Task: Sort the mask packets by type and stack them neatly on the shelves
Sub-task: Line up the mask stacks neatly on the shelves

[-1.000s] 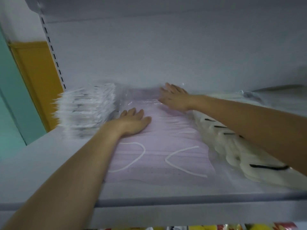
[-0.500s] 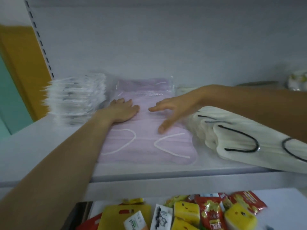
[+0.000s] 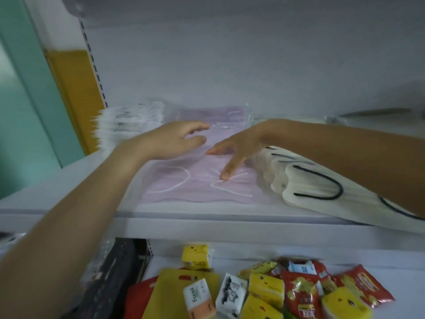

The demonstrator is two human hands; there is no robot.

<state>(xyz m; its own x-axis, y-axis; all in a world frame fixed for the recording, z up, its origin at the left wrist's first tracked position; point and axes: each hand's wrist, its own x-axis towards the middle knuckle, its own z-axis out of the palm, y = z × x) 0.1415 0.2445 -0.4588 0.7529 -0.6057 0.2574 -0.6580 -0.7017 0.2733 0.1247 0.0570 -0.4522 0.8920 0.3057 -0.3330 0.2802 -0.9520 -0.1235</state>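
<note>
A clear packet of pink masks with white ear loops lies flat in the middle of the white shelf. My left hand hovers just above its back left part, fingers relaxed and holding nothing. My right hand is spread over the packet, its thumb tip touching the plastic. A stack of white mask packets stands to the left. Cream masks with black ear loops lie to the right, partly under my right forearm.
On the lower shelf lie tissue packs and snack packets in yellow, red and white. A slotted upright and a yellow and teal wall stand at the left. The shelf's back panel is plain white.
My left hand lifted off the pink packet and now hovers. My right hand drew back from the packet's far end toward its middle. The view tilted down, showing the lower shelf.
</note>
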